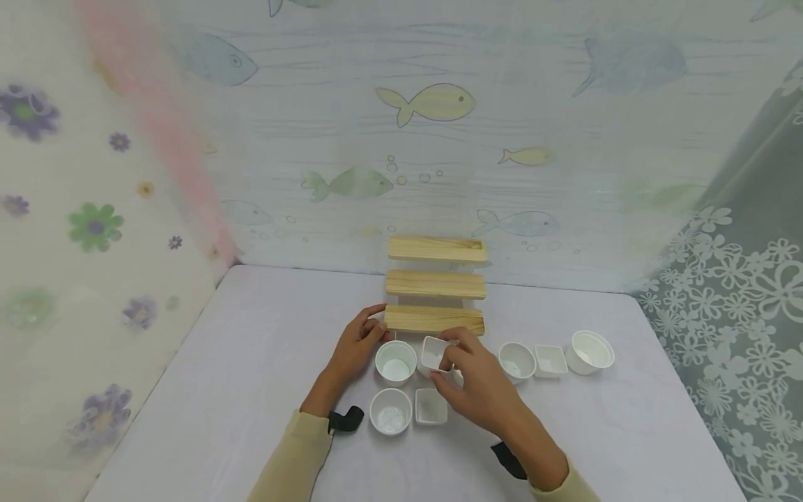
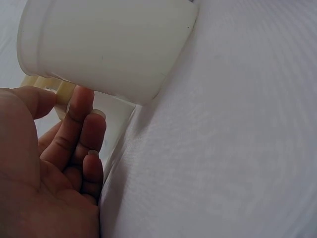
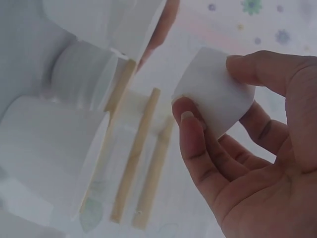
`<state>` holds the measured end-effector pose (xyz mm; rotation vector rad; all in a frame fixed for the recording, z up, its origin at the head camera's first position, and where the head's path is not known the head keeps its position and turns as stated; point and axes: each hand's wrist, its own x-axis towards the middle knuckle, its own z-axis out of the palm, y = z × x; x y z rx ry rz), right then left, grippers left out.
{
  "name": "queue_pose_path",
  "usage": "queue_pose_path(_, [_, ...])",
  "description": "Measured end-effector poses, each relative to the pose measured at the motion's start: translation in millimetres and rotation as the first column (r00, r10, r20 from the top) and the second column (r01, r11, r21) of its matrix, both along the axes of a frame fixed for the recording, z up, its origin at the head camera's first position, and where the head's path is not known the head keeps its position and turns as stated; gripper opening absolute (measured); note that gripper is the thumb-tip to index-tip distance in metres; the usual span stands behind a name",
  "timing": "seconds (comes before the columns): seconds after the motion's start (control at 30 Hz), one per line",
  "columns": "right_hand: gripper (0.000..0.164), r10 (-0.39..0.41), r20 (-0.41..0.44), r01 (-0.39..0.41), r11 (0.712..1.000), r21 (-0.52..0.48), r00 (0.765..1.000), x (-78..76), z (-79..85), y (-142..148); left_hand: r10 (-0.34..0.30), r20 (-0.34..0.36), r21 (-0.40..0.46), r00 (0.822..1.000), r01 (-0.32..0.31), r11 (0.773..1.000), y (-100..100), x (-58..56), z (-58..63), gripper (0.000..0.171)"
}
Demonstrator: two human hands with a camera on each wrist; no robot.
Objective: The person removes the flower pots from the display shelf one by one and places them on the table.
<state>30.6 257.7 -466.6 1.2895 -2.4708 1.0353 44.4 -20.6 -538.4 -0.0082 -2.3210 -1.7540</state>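
Note:
A square white bowl (image 1: 433, 353) is pinched between the thumb and fingers of my right hand (image 1: 479, 383), raised in front of the lowest tier. In the right wrist view the bowl (image 3: 213, 89) is seen from its outer side. My left hand (image 1: 357, 345) grips the left end of a three-tier wooden rack (image 1: 433, 319) at its bottom board. The left wrist view shows the left thumb and curled fingers at the wood (image 2: 64, 91), partly behind a white cup (image 2: 109, 44). Close by that hand stands a round white bowl (image 1: 396, 362).
Nearer me are another round bowl (image 1: 390, 411) and a square bowl (image 1: 431, 406). To the right, in a row, stand a round bowl (image 1: 517, 362), a square bowl (image 1: 551, 361) and a larger round bowl (image 1: 590, 352). A fish-print curtain (image 1: 351, 139) hangs behind the white table (image 1: 627, 432).

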Motion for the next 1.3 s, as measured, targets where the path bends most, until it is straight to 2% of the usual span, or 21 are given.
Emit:
queue_pose_path(0.23, [0.032, -0.015, -0.054, 0.017, 0.999, 0.036, 0.998, 7.1, -9.8, 16, 0.010, -0.009, -0.007, 1.000, -0.010, 1.000, 0, -0.7, -2.4, 0.044])
queue_pose_path(0.57, [0.041, -0.001, -0.061, 0.003, 1.000, 0.028, 0.998, 14.4, -19.5, 39, 0.006, -0.003, -0.001, 1.000, -0.006, 1.000, 2, -0.8, 0.7, 0.044])
queue_pose_path(0.63, [0.042, 0.008, -0.048, -0.006, 0.999, 0.039, 0.999, 15.6, -21.3, 43, 0.001, 0.006, 0.001, 1.000, -0.001, 1.000, 1, -2.3, -2.5, 0.044])
queue_pose_path(0.8, [0.041, 0.033, -0.001, -0.032, 0.995, 0.097, 0.999, 17.6, -25.0, 51, 0.012, 0.016, -0.020, 1.000, -0.012, 1.000, -6, -9.8, -20.8, 0.045])
queue_pose_path(0.9, [0.041, 0.044, 0.022, -0.046, 0.991, 0.128, 0.999, 17.2, -27.0, 54, 0.019, 0.008, -0.031, 1.000, -0.019, 0.999, -9, -12.0, -27.8, 0.045])
queue_pose_path(1.07, [0.040, 0.051, 0.030, -0.055, 0.986, 0.156, 0.998, 14.6, -30.8, 60, 0.007, -0.003, -0.025, 1.000, -0.007, 1.000, -11, -13.7, -32.8, 0.044])
queue_pose_path(1.3, [0.037, 0.057, 0.016, -0.059, 0.978, 0.200, 0.998, 10.6, -36.6, 64, 0.003, 0.001, -0.027, 1.000, -0.003, 1.000, -12, -13.4, -32.8, 0.043])
